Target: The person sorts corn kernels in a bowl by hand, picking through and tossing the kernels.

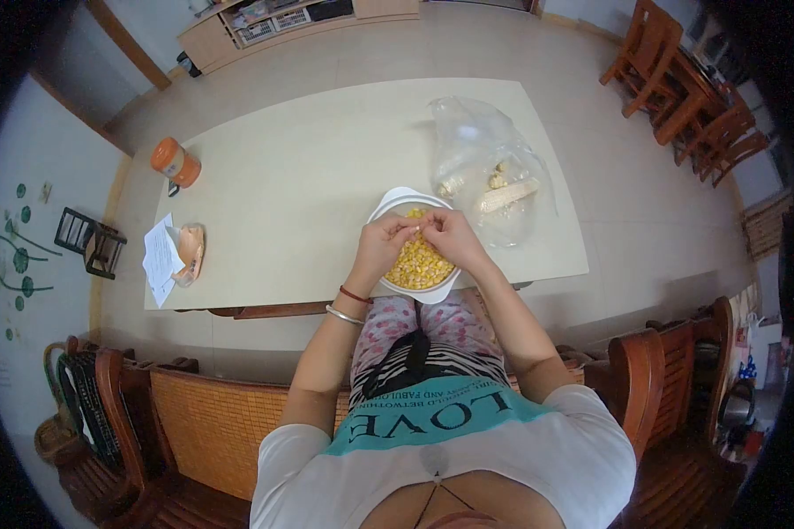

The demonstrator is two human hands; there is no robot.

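A white bowl [395, 196] with side handles stands at the table's near edge, filled with loose yellow corn kernels [415, 266]. Over the kernels, my left hand [386, 244] and my right hand [451, 238] meet at the fingertips. The fingers of both are pinched closed. Something small and pale shows between the fingertips, too small to name. To the right of the bowl lies a clear plastic bag [472, 132] with a stripped corn cob [508, 196] and some cob pieces on it.
The bowl rests on a pale table [300, 176]. At its left side are an orange jar [176, 162], papers [161, 256] and an orange-and-clear packet [191, 254]. A wooden bench [212, 423] is behind me. Wooden chairs [644, 53] stand at the far right.
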